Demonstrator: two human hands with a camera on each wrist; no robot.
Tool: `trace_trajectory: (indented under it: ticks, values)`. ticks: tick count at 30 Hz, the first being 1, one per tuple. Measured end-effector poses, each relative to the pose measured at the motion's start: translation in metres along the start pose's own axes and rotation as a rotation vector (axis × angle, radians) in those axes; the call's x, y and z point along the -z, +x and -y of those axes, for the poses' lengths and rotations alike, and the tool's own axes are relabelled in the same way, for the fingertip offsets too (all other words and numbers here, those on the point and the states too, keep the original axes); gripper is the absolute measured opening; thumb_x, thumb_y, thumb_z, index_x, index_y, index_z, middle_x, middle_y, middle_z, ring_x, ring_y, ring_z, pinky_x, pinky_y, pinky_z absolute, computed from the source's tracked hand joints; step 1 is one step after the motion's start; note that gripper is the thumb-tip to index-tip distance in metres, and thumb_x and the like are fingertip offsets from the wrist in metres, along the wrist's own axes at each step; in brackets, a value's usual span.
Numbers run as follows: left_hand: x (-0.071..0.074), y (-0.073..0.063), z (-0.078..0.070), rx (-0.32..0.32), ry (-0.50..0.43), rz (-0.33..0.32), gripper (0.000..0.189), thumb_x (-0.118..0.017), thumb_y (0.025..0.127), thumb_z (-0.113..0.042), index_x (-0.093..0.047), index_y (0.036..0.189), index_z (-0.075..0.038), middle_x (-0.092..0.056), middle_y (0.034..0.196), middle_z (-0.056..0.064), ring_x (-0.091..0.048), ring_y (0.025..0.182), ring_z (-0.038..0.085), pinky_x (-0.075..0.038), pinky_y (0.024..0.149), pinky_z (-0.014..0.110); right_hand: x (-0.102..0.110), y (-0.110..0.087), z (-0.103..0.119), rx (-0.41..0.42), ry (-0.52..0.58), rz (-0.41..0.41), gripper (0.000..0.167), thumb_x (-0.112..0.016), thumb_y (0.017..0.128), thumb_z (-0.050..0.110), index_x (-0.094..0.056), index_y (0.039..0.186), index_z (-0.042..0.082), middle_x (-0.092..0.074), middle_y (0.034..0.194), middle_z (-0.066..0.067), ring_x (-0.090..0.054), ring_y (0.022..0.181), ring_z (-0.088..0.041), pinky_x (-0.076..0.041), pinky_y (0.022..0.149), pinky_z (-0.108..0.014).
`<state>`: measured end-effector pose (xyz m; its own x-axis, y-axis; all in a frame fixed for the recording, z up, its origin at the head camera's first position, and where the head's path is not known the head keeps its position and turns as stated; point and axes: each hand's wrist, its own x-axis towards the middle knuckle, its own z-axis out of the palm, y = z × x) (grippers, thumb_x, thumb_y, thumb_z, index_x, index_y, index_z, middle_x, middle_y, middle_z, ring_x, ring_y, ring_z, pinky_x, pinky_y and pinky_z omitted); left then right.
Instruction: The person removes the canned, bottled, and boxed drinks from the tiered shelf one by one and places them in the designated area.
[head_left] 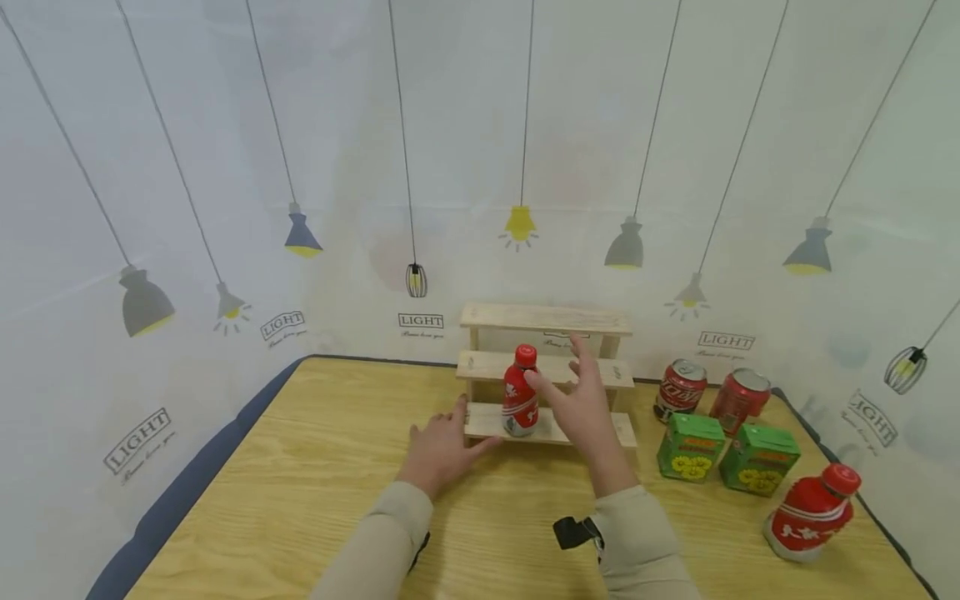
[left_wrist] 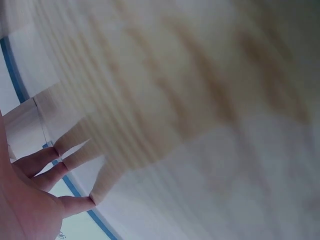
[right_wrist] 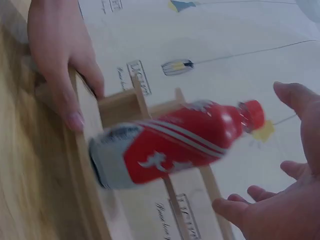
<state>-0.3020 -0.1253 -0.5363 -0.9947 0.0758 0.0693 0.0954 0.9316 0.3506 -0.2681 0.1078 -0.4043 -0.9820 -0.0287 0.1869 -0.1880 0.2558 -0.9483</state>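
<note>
A red bottle with a red cap and grey-white base stands upright on the lowest step of a three-tier wooden shelf. My right hand is just right of the bottle, fingers spread; the right wrist view shows a gap between this hand and the bottle. My left hand is at the lowest step's left end, its thumb along the front edge and its other fingers beside the end. In the left wrist view, the fingers look straight and touch the glossy tabletop.
To the shelf's right stand two red cans, two green drink cartons and another red bottle nearer the table's right edge. Behind the wooden table hangs a pale curtain printed with lamps.
</note>
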Motion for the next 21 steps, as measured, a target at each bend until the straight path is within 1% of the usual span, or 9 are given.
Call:
trace_trajectory:
  ticks: [3,7,10,14,18,21]
  values:
    - [0.001,-0.001,-0.001,0.000,0.001,0.010,0.126,-0.035,0.081,-0.102,-0.026,0.170,-0.014,-0.060,0.155,0.018,-0.054,0.146,0.042,-0.033,0.118,0.081,-0.017,0.005,-0.008,-0.067,0.020,0.021,0.100,-0.080,0.096,0.040,-0.015,0.172,0.031,-0.018,0.179,-0.012,-0.025,0.162,-0.042,-0.036,0.125,-0.069]
    - [0.004,-0.001,-0.004,0.004,-0.011,0.006,0.124,-0.036,0.082,-0.102,-0.026,0.170,-0.016,-0.060,0.156,0.017,-0.054,0.147,0.041,-0.033,0.119,0.080,-0.033,0.008,-0.016,-0.102,0.061,0.023,0.099,-0.082,0.095,0.034,-0.019,0.170,0.033,-0.028,0.174,-0.017,-0.036,0.157,-0.043,-0.041,0.122,-0.069]
    - [0.005,0.000,-0.006,0.001,-0.008,-0.004,0.123,-0.035,0.082,-0.101,-0.026,0.170,-0.016,-0.061,0.155,0.017,-0.054,0.146,0.041,-0.033,0.119,0.080,-0.043,0.010,-0.021,-0.097,0.081,-0.006,0.093,-0.081,0.096,0.030,-0.024,0.170,0.031,-0.041,0.167,-0.019,-0.048,0.150,-0.042,-0.045,0.119,-0.066]
    - [0.003,0.001,-0.005,-0.001,0.011,-0.012,0.123,-0.033,0.082,-0.102,-0.026,0.170,-0.017,-0.062,0.154,0.018,-0.056,0.145,0.041,-0.035,0.119,0.079,-0.053,0.010,-0.029,-0.069,0.036,-0.047,0.081,-0.076,0.100,0.029,-0.031,0.168,0.025,-0.055,0.157,-0.019,-0.059,0.139,-0.040,-0.051,0.116,-0.061]
    - [0.003,-0.001,-0.004,-0.004,0.006,-0.016,0.121,-0.036,0.083,-0.100,-0.028,0.170,-0.016,-0.063,0.152,0.019,-0.057,0.144,0.041,-0.036,0.118,0.079,-0.059,0.009,-0.036,-0.039,-0.034,-0.074,0.074,-0.073,0.103,0.029,-0.036,0.166,0.023,-0.061,0.152,-0.019,-0.065,0.132,-0.038,-0.054,0.112,-0.058]
    - [0.003,-0.003,-0.003,0.003,0.009,-0.009,0.120,-0.038,0.084,-0.099,-0.027,0.170,-0.016,-0.063,0.152,0.019,-0.057,0.144,0.042,-0.036,0.118,0.079,-0.061,0.007,-0.038,-0.037,-0.051,-0.081,0.074,-0.073,0.103,0.028,-0.035,0.167,0.025,-0.061,0.152,-0.019,-0.065,0.132,-0.038,-0.055,0.112,-0.057]
